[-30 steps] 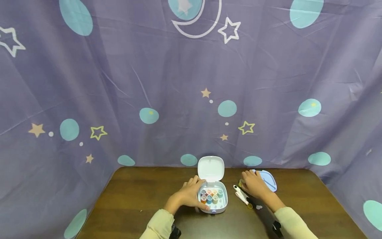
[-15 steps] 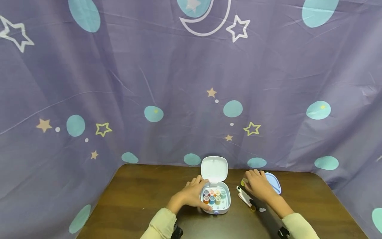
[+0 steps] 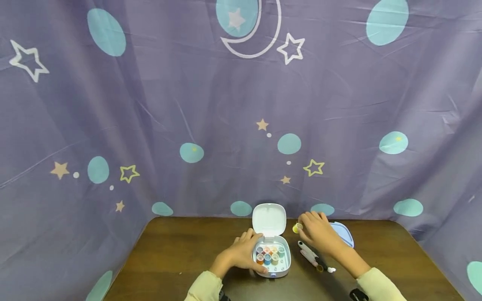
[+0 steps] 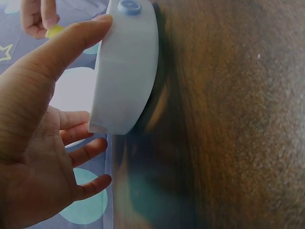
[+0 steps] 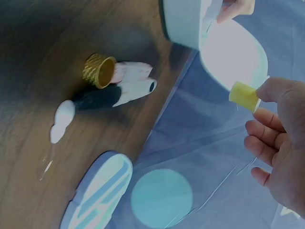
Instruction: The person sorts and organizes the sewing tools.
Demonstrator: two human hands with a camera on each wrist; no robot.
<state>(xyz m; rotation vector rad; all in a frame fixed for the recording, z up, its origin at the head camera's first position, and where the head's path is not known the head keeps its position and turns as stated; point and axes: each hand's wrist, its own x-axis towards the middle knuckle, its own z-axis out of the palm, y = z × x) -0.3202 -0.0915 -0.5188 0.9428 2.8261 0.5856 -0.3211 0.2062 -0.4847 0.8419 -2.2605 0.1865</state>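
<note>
A white sewing box [image 3: 287, 250] stands with its lid raised, several coloured thread spools [image 3: 267, 259] upright inside on small pegs. My left hand [image 3: 241, 255] holds the box at its left side, thumb on the front rim by the blue catch [image 4: 129, 6], a finger at the back corner. To the right of the lid, my right hand [image 3: 320, 237] pinches a yellow thread spool [image 5: 244, 96] between thumb and forefinger, raised above the table. The other fingers of that hand are bent loosely. Part of the box's left side is hidden behind the left hand.
Right of the box lie white-and-black thread snips [image 5: 124, 93], a gold thimble [image 5: 106, 74] and a small white gourd-shaped piece [image 5: 62, 119] with a thin wire. A light blue tray [image 3: 343, 234] lies behind the right hand. A patterned curtain [image 3: 226, 179] hangs along the table's back edge.
My right hand has lifted the yellow spool and carried it left towards the box, uncovering more of it. The left hand keeps its hold on the box. The head view has shifted slightly.
</note>
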